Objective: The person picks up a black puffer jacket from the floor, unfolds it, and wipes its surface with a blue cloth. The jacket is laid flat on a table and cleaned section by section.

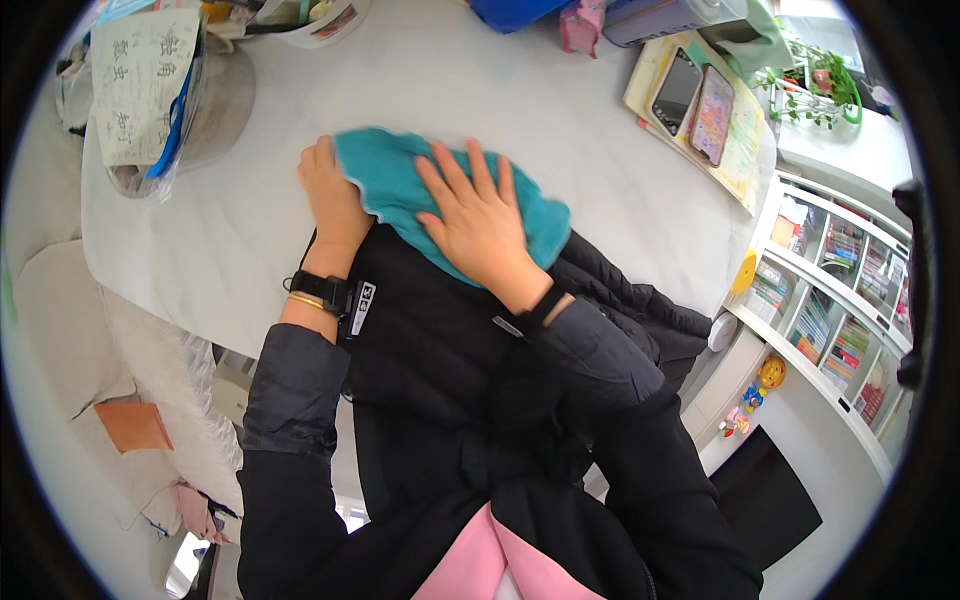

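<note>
A teal cloth (397,169) lies spread over the far part of a black padded garment (420,322) at the table's near edge. My right hand (480,217) rests flat on the cloth with its fingers spread. At the cloth's left end is my left hand (332,191), its fingers bent beside the edge; whether they pinch the cloth or the garment cannot be told. Folds of the black garment reach out to the right, past my right wrist.
A clear plastic container (225,105) with a handwritten sheet stands at the left. Two phones, one a smartphone (711,116), lie on a booklet (739,161) at the right. A white tub (322,26), a pink packet (581,28) and a blue object (514,11) line the far side.
</note>
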Action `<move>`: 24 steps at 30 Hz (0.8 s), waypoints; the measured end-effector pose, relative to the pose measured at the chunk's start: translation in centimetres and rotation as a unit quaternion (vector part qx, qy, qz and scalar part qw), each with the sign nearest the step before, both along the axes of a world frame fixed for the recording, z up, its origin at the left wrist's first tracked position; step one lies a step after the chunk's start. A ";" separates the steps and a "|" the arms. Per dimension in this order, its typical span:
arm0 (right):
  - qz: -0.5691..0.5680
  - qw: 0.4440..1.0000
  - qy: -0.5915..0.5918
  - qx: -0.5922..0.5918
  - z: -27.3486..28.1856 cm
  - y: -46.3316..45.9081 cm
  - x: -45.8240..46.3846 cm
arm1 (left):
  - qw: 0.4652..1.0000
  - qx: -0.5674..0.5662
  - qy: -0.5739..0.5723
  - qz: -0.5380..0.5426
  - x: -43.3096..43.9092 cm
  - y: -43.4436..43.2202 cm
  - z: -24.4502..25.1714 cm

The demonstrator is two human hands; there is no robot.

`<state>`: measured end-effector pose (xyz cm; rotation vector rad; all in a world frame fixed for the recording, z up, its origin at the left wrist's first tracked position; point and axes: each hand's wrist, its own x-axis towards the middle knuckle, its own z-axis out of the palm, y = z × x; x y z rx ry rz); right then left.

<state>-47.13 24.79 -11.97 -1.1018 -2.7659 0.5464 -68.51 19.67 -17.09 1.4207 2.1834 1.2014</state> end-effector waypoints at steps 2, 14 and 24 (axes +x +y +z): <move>-0.018 0.999 -0.044 -0.005 0.8 -0.2 4.6 | 0.974 -0.035 0.222 -0.007 0.0 0.7 0.9; -0.287 0.858 0.263 -0.336 7.3 -0.5 21.1 | 0.974 -0.028 0.220 0.038 1.0 1.1 5.2; 0.167 0.979 0.058 -0.098 13.0 2.0 3.5 | 0.963 -0.127 0.225 -0.080 6.0 -12.6 7.7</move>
